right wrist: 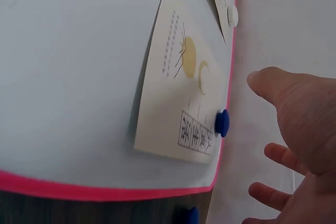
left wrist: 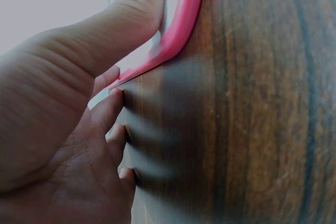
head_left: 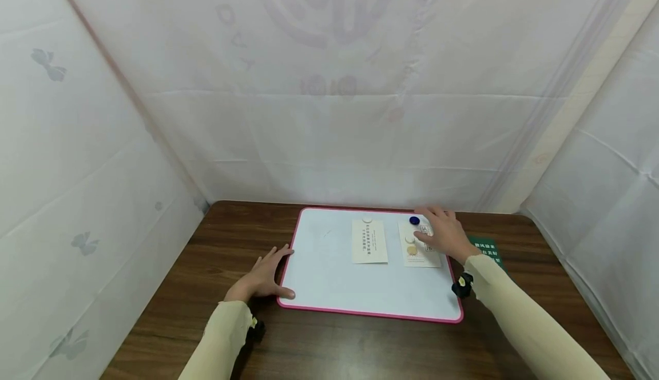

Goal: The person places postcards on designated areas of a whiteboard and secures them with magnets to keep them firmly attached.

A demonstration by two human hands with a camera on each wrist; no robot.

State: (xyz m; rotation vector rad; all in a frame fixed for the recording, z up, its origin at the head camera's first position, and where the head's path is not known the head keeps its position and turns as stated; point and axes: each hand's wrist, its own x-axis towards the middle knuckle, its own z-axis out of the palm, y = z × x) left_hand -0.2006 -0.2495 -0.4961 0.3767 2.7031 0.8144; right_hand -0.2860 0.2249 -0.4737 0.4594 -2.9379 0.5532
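A whiteboard (head_left: 324, 277) with a pink rim lies on the brown table. My left hand (head_left: 265, 274) rests at its left edge, thumb over the lower left corner and the other fingers spread along the side; the left wrist view shows those fingertips on the wood. Over the board's upper right part hovers my right hand (head_left: 443, 232), fingers spread, holding nothing. Below it a cream printed card (right wrist: 178, 93) lies on the board under a blue round magnet (right wrist: 222, 123) at its top. Left of that, a second cream card (head_left: 369, 245) has a white magnet (head_left: 367, 220) at its top.
A green card (head_left: 486, 248) with white lettering lies on the table (head_left: 360, 345) right of the board, partly behind my right forearm. Beyond the board's rim, the right wrist view catches another blue object (right wrist: 193, 216). White patterned cloth (head_left: 329, 139) hangs behind and at both sides.
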